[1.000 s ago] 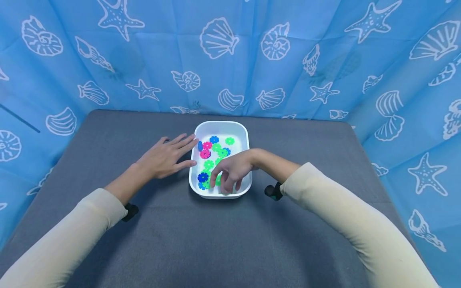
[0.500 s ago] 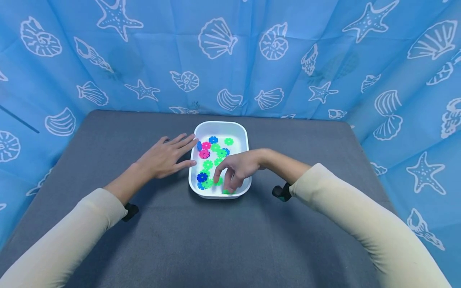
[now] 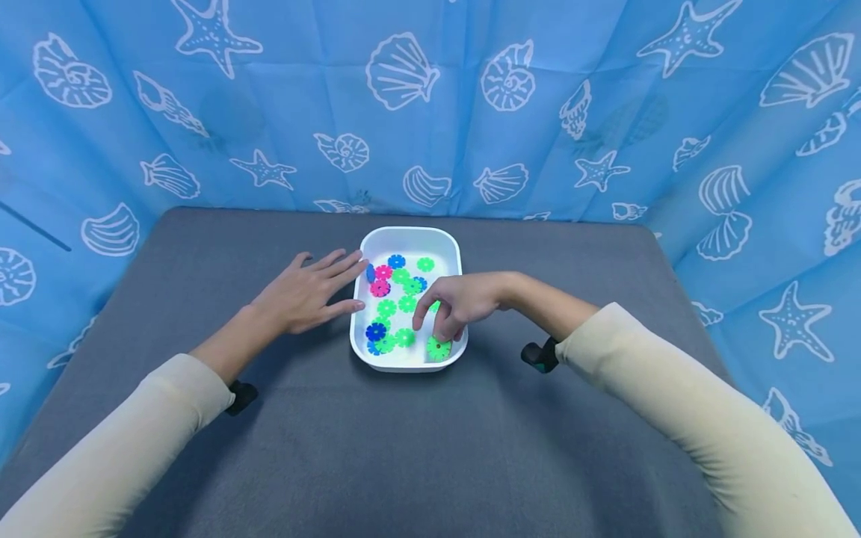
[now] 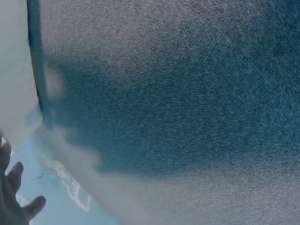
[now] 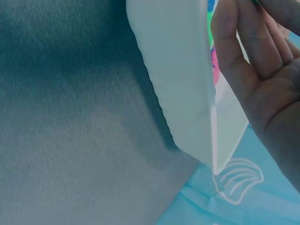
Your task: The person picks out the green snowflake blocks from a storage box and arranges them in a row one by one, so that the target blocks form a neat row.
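A white tray point(image 3: 356, 347) holds several plastic notched snowflake discs: green discs point(image 3: 386, 307), pink discs point(image 3: 380, 288) and blue discs point(image 3: 376, 332). My right hand point(image 3: 464, 302) is over the tray's near right part, thumb and fingers pinching a green snowflake disc point(image 3: 439, 348). In the right wrist view, the curled fingers point(image 5: 255, 42) come together with the thumb at the top edge, over the tray's rim. At the left rim, my left hand point(image 3: 306, 295) is spread with straight fingers, its fingertips at the tray's edge. The left wrist view catches only part of that hand point(image 4: 14, 197).
The tray stands on a grey cloth-covered table point(image 3: 377, 448). Behind it and along the sides hangs a blue curtain point(image 3: 282, 97) with white shells and starfish. Dark wrist cameras point(image 3: 540, 357) are strapped under both forearms.
My right hand has lifted and moved to the right with the green disc, uncovering other green discs. The left hand stays at the left rim.
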`<state>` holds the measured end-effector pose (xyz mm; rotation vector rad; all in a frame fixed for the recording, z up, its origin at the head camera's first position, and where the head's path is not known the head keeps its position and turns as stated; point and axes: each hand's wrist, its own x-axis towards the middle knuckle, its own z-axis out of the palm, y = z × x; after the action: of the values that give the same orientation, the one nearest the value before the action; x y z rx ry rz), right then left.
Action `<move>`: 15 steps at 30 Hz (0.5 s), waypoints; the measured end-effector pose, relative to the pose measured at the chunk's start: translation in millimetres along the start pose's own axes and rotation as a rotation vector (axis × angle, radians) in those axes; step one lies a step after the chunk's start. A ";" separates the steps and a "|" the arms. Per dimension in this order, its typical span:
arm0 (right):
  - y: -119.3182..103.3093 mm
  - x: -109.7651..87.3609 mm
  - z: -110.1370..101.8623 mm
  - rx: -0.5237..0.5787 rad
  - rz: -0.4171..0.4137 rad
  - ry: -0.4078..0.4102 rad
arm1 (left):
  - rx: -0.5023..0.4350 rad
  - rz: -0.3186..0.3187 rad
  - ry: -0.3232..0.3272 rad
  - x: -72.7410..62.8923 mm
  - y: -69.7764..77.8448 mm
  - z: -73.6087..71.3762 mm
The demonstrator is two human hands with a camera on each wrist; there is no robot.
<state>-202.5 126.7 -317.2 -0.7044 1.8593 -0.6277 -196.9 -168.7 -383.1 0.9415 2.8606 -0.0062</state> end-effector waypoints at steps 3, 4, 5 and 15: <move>0.3 -8.2 -7.3 0.019 -0.007 0.053 | -0.001 0.006 0.001 -0.9 -0.4 -2.1; 1.1 -11.2 -10.3 0.029 -0.007 0.073 | -0.004 0.011 0.002 -1.1 -0.4 -2.7; 2.3 -14.3 -13.2 0.039 -0.012 0.094 | -0.008 0.014 0.002 -1.1 -0.6 -3.4; 33.9 -37.7 -35.5 0.149 -0.037 0.372 | -0.017 0.044 0.005 -0.7 -0.2 -9.4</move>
<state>-229.7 180.9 -304.5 -0.5516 2.1131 -0.9629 -197.6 -168.9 -373.8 1.0022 2.8389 0.0250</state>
